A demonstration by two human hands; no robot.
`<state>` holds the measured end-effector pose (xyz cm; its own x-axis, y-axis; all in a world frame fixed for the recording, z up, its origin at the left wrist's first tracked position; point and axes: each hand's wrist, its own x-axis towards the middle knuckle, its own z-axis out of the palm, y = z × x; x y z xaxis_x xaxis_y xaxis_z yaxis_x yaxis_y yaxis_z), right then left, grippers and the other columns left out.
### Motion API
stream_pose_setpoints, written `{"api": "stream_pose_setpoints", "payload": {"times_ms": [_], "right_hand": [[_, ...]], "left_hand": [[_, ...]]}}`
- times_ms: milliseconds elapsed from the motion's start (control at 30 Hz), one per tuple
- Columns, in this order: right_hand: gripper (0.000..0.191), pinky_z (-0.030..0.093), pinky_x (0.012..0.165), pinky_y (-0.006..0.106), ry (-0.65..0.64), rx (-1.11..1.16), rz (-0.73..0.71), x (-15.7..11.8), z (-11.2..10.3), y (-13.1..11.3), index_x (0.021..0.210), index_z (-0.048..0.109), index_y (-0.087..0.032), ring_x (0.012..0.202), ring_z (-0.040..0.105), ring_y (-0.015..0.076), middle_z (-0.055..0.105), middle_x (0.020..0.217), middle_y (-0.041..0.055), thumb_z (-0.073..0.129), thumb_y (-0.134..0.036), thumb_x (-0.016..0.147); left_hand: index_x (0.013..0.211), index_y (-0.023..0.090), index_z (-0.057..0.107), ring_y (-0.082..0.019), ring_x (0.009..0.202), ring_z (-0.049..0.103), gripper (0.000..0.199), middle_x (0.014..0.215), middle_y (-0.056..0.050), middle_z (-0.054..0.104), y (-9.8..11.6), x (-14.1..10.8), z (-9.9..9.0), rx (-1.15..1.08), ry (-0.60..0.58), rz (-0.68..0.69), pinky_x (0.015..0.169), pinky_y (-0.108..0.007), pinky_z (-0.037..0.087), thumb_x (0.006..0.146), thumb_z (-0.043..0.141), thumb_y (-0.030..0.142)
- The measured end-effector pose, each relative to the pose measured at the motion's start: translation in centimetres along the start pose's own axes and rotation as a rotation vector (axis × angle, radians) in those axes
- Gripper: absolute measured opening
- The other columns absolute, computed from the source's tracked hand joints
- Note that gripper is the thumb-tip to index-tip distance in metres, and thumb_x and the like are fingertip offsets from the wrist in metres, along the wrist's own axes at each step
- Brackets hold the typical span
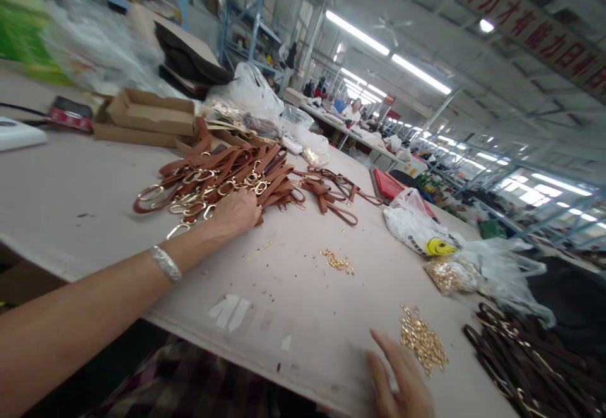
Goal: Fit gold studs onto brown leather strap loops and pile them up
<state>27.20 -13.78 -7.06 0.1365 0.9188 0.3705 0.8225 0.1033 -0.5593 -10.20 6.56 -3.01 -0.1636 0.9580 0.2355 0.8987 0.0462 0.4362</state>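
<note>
My left hand (pixel 238 211), with a silver bracelet at its wrist, reaches to the near edge of a heap of brown leather straps (pixel 222 168) fitted with gold-coloured clasps and rings. Its fingers are curled against the straps, and their tips are hidden, so what they grip is unclear. At the lower right, my right hand (pixel 398 377) hovers low over the table with its fingers apart and nothing visible in them. Just beyond it lies a pile of small gold-coloured metal pieces (pixel 423 340). A smaller scatter of gold-coloured pieces (pixel 338 261) rests between the two hands.
Dark brown straps (pixel 530 355) lie at the right edge. Behind them sit a clear bag of metal pieces (pixel 449 276) and a white plastic bag (pixel 416 222). Cardboard boxes (pixel 146 112) stand at the back left. The table's front edge (pixel 189 342) runs close to my body.
</note>
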Motion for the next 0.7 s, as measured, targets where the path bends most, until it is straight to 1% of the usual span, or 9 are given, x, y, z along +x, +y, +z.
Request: {"api": "stream_pose_setpoints", "payload": {"times_ms": [33,133,200,300,367,433,567,633,700], "right_hand": [[0.035,0.052,0.097,0.051,-0.067,0.007,-0.158,1.7,1.9,-0.4,0.111,0.07,-0.03,0.108,0.064,0.0294,0.071,0.113,0.0069,0.054,-0.053,0.089],[0.036,0.048,0.099,0.053,-0.151,-0.136,-0.356,6.1,6.7,-2.4,0.122,0.066,-0.024,0.114,0.06,0.0317,0.069,0.12,0.0102,0.049,-0.041,0.094],[0.036,0.047,0.099,0.052,-0.162,-0.257,-0.392,8.0,8.9,-3.7,0.122,0.066,-0.021,0.115,0.059,0.0331,0.068,0.121,0.0124,0.05,-0.037,0.094],[0.036,0.045,0.1,0.051,-0.138,-0.366,-0.417,9.4,10.9,-4.6,0.121,0.067,-0.02,0.117,0.058,0.0342,0.067,0.123,0.0145,0.053,-0.038,0.093],[0.037,0.043,0.102,0.051,-0.1,-0.386,-0.421,9.7,11.7,-4.4,0.121,0.067,-0.018,0.119,0.057,0.0348,0.067,0.123,0.0161,0.052,-0.039,0.094],[0.038,0.041,0.103,0.052,-0.075,-0.355,-0.412,9.9,12.1,-4.0,0.119,0.068,-0.015,0.119,0.057,0.0352,0.068,0.121,0.0179,0.05,-0.037,0.094],[0.037,0.044,0.099,0.052,-0.075,-0.2,-0.357,9.9,11.5,-3.7,0.112,0.07,-0.013,0.111,0.062,0.0341,0.07,0.115,0.018,0.045,-0.034,0.094],[0.034,0.048,0.093,0.049,-0.077,-0.059,-0.271,9.4,10.8,-4.1,0.106,0.071,-0.016,0.103,0.065,0.0317,0.072,0.11,0.0148,0.047,-0.037,0.093],[0.031,0.051,0.087,0.045,-0.1,0.164,-0.12,8.3,9.9,-5.1,0.099,0.072,-0.019,0.095,0.068,0.0286,0.074,0.101,0.0108,0.054,-0.042,0.089]], "left_hand": [[0.115,0.014,0.062,-0.025,0.109,0.061,0.03,0.12,-0.01,0.062,-0.3,-0.2,-0.1,-0.022,-0.001,-0.008,0.094,-0.048,0.05,0.094,0.061,0.035],[0.109,0.013,0.064,-0.024,0.105,0.062,0.027,0.113,-0.009,0.065,-1.5,-1.2,-0.8,-0.115,-0.012,-0.04,0.093,-0.046,0.05,0.094,0.06,0.036],[0.102,0.013,0.065,-0.022,0.098,0.064,0.025,0.106,-0.007,0.067,-2.4,-2.0,-1.3,-0.204,-0.031,-0.072,0.09,-0.044,0.051,0.094,0.06,0.036],[0.086,0.014,0.066,-0.019,0.085,0.065,0.023,0.088,-0.004,0.068,-3.4,-3.4,-2.0,-0.402,-0.077,-0.134,0.081,-0.038,0.053,0.092,0.062,0.036],[0.076,0.015,0.063,-0.019,0.075,0.066,0.023,0.073,-0.002,0.066,-3.5,-4.5,-2.3,-0.582,-0.126,-0.189,0.072,-0.033,0.052,0.088,0.061,0.035],[0.074,0.016,0.06,-0.019,0.069,0.067,0.02,0.068,-0.001,0.065,-3.0,-5.9,-2.6,-0.792,-0.186,-0.242,0.067,-0.031,0.052,0.084,0.059,0.033],[0.088,0.018,0.053,-0.017,0.074,0.07,0.02,0.085,-0.005,0.071,-1.5,-9.3,-3.1,-1.198,-0.327,-0.319,0.071,-0.03,0.055,0.08,0.061,0.034],[0.096,0.018,0.052,-0.012,0.066,0.066,0.023,0.083,-0.003,0.068,-0.7,-10.9,-3.0,-1.341,-0.383,-0.344,0.066,-0.025,0.054,0.08,0.062,0.031],[0.106,0.017,0.052,-0.007,0.054,0.055,0.029,0.077,0.0,0.062,0.0,-12.3,-2.7,-1.486,-0.448,-0.381,0.053,-0.017,0.045,0.08,0.063,0.024]]}}
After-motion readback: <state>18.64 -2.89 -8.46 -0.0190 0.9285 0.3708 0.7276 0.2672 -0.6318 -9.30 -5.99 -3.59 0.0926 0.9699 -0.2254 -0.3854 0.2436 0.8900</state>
